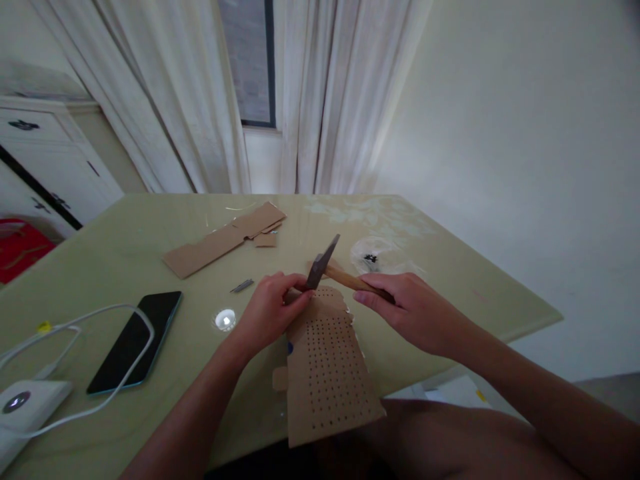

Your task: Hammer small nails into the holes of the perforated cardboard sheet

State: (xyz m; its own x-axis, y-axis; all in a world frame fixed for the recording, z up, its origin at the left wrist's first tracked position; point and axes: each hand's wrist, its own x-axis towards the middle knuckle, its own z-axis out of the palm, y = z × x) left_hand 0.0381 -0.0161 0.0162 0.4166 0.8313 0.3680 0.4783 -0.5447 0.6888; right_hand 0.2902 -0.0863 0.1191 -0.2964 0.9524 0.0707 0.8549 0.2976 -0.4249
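My right hand [413, 310] is wrapped round the wooden handle of a hammer [323, 261]. The dark metal head is tilted and lies right at the fingertips of my left hand [273, 307]. Thumb and fingers of that hand are pinched together near the far end of a brown cardboard piece [300, 400]; whatever they hold is hidden by the hammer head. Rows of small dark holes cover much of this cardboard, and its right edge is torn. Its near end sticks out past the table's front edge, above my leg.
Left of my hands lie several thin metal pins [243, 286], a small round shiny object [225, 320], a phone [137, 343] and a white power bank [30, 413] with a looping cable. Farther back are a cardboard strip [225, 240] and a clear bag [371, 257] of small black pieces.
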